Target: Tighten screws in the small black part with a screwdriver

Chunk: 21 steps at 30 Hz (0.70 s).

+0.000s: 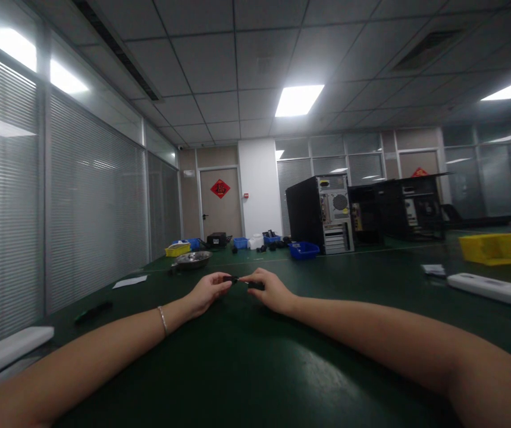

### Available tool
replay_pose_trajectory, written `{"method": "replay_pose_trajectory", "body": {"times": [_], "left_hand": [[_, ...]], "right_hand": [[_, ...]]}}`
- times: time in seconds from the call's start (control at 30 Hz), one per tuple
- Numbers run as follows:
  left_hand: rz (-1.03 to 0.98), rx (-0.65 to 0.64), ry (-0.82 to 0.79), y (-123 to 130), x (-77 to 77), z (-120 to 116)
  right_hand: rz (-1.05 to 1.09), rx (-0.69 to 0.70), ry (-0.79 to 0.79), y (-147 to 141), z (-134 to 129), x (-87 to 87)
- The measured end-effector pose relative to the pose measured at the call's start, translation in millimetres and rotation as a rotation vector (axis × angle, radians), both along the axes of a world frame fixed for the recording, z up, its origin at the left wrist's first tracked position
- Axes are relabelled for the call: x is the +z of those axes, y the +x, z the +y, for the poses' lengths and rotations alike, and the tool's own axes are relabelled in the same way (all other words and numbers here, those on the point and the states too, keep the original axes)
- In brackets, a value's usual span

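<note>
Sm. dark part [229,278]: in L hand [208,292], pinched betw. thumb and fingers, raised over green worktop [255,368]. Long axis approx. crosswise, L to R; far end faces R hand [275,291]. L is the nearer hand, being on the part; R directly opp., index fingertip just beside the free end. Contact there n/c (too small to tell).

L grip: narrow, closed on the part. R grip: narrow also, fingers curled round a dark handled item [256,285], which points twd. the part; exact type n/c.

Surroundings, rel. to grip: metal bowl [193,259] beyond and slightly L; white sheet [130,282] further L, flat. Blue tray [303,251] beyond, to R, next to PC tower [304,211], upright. Yellow bin [494,248] and long white bar [496,290] well apart, far R.
</note>
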<state>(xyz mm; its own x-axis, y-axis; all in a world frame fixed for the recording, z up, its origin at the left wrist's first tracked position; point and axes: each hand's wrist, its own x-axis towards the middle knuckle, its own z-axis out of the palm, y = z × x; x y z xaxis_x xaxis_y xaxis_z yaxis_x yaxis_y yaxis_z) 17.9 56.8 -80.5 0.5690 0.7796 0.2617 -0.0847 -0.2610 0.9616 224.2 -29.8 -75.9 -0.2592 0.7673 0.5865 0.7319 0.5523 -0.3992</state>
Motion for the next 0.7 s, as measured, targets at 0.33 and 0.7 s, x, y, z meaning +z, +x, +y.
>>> {"method": "replay_pose_trajectory", "body": {"times": [0.33,0.7], "left_hand": [[-0.052,-0.126,-0.158,2,9.6,-14],[-0.003,-0.139,-0.116,3,8.8,-12]], "right_hand": [[-0.014,0.021,-0.002,-1,-2,1.2],[-0.022,0.040,0.006,-2,-3,1.5]]}}
